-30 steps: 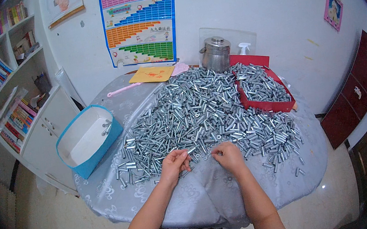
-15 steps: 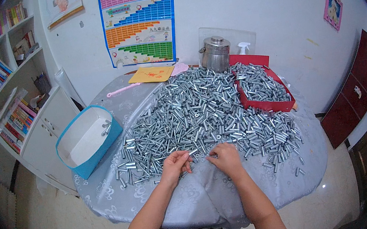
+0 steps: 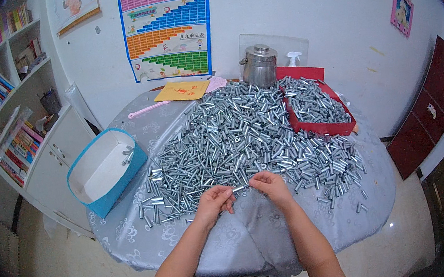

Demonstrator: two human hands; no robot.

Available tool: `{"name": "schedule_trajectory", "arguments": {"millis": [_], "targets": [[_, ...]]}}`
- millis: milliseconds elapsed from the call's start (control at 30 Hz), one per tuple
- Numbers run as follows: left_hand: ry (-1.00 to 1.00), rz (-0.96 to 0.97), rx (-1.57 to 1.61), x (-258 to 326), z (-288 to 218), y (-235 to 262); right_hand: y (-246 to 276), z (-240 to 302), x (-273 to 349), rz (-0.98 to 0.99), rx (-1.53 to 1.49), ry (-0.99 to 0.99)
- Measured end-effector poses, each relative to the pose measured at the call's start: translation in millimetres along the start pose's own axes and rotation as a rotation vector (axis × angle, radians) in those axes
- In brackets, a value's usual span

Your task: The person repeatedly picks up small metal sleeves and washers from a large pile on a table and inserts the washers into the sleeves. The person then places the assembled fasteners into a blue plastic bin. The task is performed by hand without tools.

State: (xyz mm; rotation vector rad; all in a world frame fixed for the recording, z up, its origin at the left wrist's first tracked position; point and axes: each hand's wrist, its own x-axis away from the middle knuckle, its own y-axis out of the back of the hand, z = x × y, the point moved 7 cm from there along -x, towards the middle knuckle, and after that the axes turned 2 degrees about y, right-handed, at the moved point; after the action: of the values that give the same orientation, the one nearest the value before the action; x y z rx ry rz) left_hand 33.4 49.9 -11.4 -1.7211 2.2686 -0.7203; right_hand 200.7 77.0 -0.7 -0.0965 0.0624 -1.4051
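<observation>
Both hands have drawn closer together since a second ago, lifting off the near edge of the heap. The left hand [image 3: 215, 202] and right hand [image 3: 269, 183] now meet over the grey tablecloth [image 3: 151, 239], fingers narrowed to a pinch; a short metal tube [image 3: 238, 188] bridges them, held at either end as far as the view shows. Whether a second piece sits inside the fingers cannot be told. The heap of metal tubes [image 3: 244, 141] spreads across the table just beyond the fingertips, untouched in shape. The blue box [image 3: 127, 174] at the left table edge holds a few tubes; the red tray [image 3: 319, 126] stays heaped. Judged: one piece singled out, being handled.
</observation>
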Motion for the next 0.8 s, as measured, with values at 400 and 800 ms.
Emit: {"name": "schedule_trajectory", "arguments": {"millis": [400, 800], "targets": [[0.104, 0.019, 0.101, -2, 10, 6, -15, 6, 4, 0.053, 0.101, 0.067], [0.036, -0.019, 0.146, -2, 3, 8, -25, 25, 16, -0.040, 1.116, 0.406]]}}
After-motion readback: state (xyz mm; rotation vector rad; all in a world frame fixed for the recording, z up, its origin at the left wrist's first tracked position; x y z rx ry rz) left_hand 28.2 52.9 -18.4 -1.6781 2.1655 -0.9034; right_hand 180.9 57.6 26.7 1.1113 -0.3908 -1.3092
